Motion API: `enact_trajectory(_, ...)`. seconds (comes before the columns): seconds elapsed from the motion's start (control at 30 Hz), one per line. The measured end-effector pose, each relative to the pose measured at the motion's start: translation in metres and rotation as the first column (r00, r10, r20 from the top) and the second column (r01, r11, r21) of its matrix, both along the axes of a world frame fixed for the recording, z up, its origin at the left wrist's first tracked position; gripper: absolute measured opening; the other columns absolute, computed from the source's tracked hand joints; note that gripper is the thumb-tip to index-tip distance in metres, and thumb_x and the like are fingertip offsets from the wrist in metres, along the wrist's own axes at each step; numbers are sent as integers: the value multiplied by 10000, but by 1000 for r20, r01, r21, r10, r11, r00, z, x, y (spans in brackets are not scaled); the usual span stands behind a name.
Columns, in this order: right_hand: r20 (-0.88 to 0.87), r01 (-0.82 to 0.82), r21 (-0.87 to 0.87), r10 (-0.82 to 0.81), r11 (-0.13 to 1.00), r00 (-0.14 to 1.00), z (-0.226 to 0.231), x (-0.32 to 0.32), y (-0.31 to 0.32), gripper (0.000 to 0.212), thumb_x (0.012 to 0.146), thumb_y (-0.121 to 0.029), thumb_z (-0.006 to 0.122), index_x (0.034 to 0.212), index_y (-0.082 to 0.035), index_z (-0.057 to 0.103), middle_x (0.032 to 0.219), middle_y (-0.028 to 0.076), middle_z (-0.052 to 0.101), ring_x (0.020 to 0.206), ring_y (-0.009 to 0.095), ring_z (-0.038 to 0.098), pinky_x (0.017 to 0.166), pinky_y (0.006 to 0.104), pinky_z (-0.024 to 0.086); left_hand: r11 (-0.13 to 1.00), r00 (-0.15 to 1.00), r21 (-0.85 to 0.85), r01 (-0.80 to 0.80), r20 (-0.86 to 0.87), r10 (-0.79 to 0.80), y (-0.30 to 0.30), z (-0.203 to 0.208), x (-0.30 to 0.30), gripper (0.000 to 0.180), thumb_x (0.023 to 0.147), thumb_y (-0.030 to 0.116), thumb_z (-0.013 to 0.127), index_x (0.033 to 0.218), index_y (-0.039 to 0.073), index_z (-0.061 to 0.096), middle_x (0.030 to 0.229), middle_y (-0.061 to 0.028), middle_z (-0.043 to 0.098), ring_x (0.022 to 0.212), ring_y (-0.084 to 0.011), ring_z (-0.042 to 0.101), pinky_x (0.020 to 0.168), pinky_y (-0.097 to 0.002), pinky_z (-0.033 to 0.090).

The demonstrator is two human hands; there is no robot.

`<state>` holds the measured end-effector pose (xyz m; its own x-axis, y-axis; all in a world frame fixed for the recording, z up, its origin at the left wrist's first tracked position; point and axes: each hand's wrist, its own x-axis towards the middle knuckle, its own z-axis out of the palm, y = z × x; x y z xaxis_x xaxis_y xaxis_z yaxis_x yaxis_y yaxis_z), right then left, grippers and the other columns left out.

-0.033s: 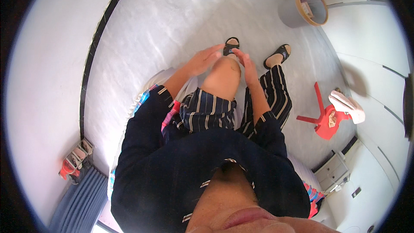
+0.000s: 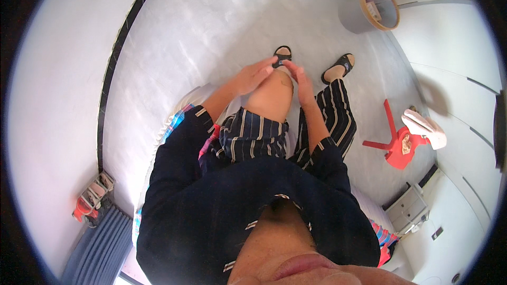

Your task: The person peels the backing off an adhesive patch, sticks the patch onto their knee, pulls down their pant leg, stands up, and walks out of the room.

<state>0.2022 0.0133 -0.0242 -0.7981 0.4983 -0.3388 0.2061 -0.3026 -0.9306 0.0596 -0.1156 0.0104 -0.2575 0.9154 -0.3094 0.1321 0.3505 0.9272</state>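
My bare left knee [image 2: 271,95] is bent, with the striped trouser leg [image 2: 253,132] bunched above it. Along the knee's left side lies my left hand [image 2: 254,75], its fingers stretched forward and nothing in it. On the opposite side my right hand [image 2: 301,83] is held with fingers extended, also bare of any object. Whether either palm touches the skin cannot be made out. A thin dark curved mark [image 2: 287,82] shows on the skin between the hands. Beyond the fingertips is a black open-toed slipper [image 2: 282,57] on my left foot.
Another black slipper [image 2: 346,62] is on my right foot. To the right stands a red chair [image 2: 398,150] with a pale cloth [image 2: 425,128] over it. A grey bin [image 2: 355,16] sits far right by white cabinets [image 2: 449,42]. A small rack [image 2: 95,195] is at left.
My left hand has shifted slightly to the right and inward over the knee. My right hand is almost where it was.
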Motion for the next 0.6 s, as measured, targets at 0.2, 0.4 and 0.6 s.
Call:
enact_trajectory(0.2, -36, 35, 89, -32, 995, 999, -9, 16, -27, 502, 925, -335, 260, 1249, 36, 356, 1269, 141, 398, 1205, 243, 337, 1000, 305, 227, 997, 997, -40, -66, 24, 67, 2, 1, 0, 405, 890, 309, 367, 1141, 19, 498, 1166, -136, 515, 1120, -263, 447, 954, -320, 322)
enact_trajectory(0.4, -21, 115, 321, -114, 940, 993, -4, 20, -50, 481, 921, -291, 270, 1269, 39, 314, 1321, 193, 328, 1250, 289, 279, 1013, 316, 214, 911, 722, 155, 382, -665, -190, 17, 16, 2, 323, 839, 226, 453, 1076, 25, 540, 1115, -141, 536, 1110, -279, 447, 928, -353, 341)
enact_trajectory(0.6, -16, 70, 526, -72, 848, 997, 7, 47, -65, 471, 903, -265, 346, 1261, 39, 315, 1296, 209, 351, 1236, 296, 301, 1001, 324, 244, 906, 647, 243, 347, -762, -44, -5, 28, 13, 297, 790, 191, 513, 1037, 31, 546, 1086, -132, 541, 1104, -289, 444, 917, -389, 336)
